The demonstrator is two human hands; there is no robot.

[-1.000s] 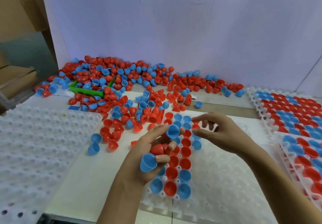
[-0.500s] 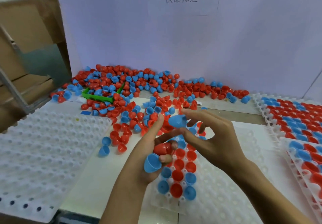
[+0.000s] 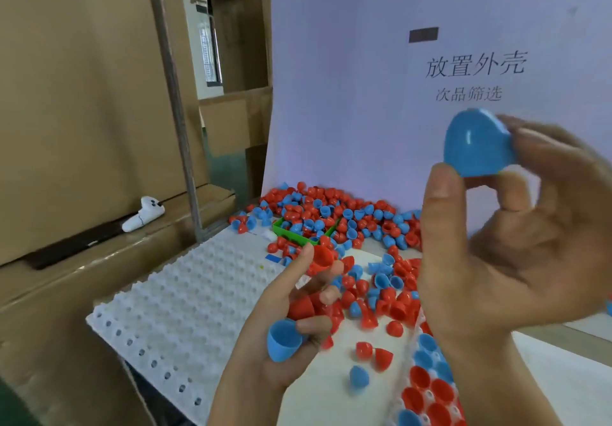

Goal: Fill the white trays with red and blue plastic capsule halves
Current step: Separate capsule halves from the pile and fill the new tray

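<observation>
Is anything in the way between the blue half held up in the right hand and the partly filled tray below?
Nothing visible. The right hand pinches the blue half high above the partly filled tray, with open air between; the tray's far side is out of frame.

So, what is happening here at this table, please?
A person is sorting red and blue plastic capsule halves into white trays. The right hand pinches one blue half and holds it raised in front of the camera. The left hand holds several halves at once, among them a blue cup and a red half. A partly filled tray lies below the right hand, an empty tray to the left, and a loose pile waits against the wall.
</observation>
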